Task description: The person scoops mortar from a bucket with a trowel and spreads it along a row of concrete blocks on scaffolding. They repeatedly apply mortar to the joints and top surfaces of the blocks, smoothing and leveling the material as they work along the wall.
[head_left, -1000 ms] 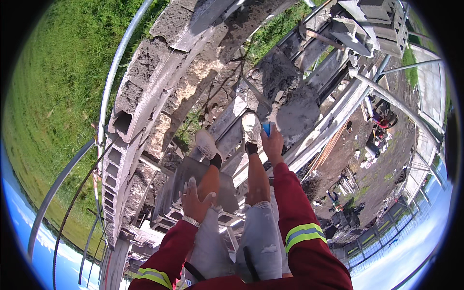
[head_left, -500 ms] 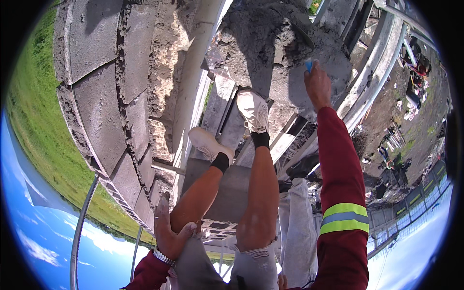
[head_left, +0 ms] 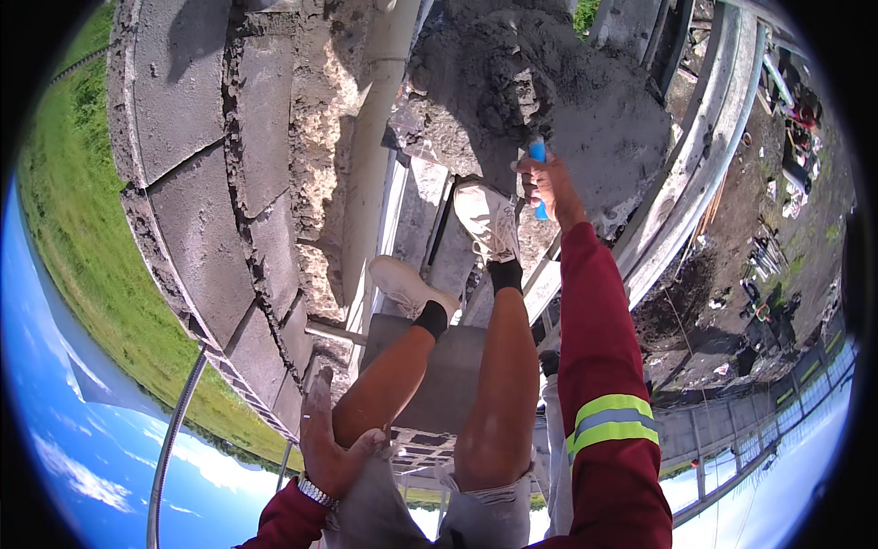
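Note:
My right hand [head_left: 552,188] is closed around the blue handle of a trowel [head_left: 538,154], at the near edge of a spread of wet grey mortar [head_left: 604,119]. The trowel's blade cannot be clearly made out against the mortar. Just left of this hand is my light-coloured shoe [head_left: 485,215], on the planks. My left hand [head_left: 337,448] lies against my left knee, fingers stretched out and thumb apart, with nothing in it. A metal watch band circles that wrist.
A block wall [head_left: 197,201] with mortar joints runs along the left, beside a pale beam [head_left: 370,156]. Metal rails [head_left: 700,156] curve along the right, above ground strewn with debris. Scaffold planks [head_left: 425,197] lie underfoot. Another person's grey trouser leg [head_left: 557,439] shows behind my right leg.
My right hand has drawn the trowel nearer and to the left, its blue handle now showing more. The view has shifted slightly. My left hand stays on my knee.

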### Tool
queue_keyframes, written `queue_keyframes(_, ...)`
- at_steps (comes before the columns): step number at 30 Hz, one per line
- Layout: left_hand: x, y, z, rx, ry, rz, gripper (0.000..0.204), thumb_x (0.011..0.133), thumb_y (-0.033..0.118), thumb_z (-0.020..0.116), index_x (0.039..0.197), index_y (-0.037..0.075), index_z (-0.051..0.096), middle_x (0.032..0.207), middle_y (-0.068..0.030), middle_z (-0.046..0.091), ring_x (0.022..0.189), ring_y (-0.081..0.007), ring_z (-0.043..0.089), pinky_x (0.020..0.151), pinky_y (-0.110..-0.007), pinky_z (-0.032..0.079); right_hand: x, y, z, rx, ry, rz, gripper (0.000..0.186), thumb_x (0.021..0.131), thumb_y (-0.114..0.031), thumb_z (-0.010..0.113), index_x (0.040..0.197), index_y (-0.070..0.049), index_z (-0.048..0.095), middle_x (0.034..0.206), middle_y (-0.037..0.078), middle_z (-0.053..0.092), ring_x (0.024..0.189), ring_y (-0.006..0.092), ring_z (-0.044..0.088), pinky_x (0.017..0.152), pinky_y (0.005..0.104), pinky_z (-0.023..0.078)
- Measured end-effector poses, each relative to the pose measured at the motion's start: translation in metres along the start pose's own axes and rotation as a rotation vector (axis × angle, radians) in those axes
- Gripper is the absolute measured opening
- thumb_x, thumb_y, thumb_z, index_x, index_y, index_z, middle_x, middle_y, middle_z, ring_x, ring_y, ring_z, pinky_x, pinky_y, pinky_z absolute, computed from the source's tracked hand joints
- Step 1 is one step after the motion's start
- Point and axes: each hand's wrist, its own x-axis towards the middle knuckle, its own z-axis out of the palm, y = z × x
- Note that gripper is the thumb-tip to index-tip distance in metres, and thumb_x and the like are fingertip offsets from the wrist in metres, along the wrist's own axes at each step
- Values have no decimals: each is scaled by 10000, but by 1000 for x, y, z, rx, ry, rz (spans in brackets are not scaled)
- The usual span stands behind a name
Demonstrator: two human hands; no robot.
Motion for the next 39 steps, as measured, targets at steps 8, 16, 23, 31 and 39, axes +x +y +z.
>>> queue_keyframes(8,-18,-17,6,-147,-14,-33,1089,872,437,857,1639,-84,285,1655,-325,376,1547,-459,368,1277,-514,286,-93,-38,14,-20,-51,135,234,954,-151,703,812,-149,518,579,-91,383,401,56,333,366,269,256)
queue_keyframes(16,-58,-51,32,-239,68,-82,1120,895,637,730,1657,-40,266,1657,-279,393,1576,-456,307,1288,-630,175,-349,-166,114,-459,13,59,58,971,-118,597,1022,-112,569,665,-59,459,462,47,392,406,228,319)
queue_keyframes(23,-95,-70,76,-397,68,-237,1064,931,616,684,1689,34,217,1713,-208,336,1599,-460,256,1288,-678,127,-491,-246,341,-1606,-172,-164,352,1007,-282,613,1221,-3,616,742,100,613,630,216,580,584,391,457)
queue_keyframes(31,-124,-87,127,-675,118,-400,1092,924,589,710,1703,59,158,1736,-183,289,1625,-430,204,1294,-669,89,-387,-83,592,-1501,-935,-1878,355,925,-235,713,1212,-29,680,971,217,747,887,421,719,797,535,554)
queue_keyframes(39,-128,-106,136,-721,160,-416,1114,899,576,758,1683,-2,216,1708,-250,317,1577,-454,301,1296,-596,198,-345,-1,502,-1812,-325,-894,499,941,-288,695,1338,10,650,888,255,734,849,438,722,755,499,561)
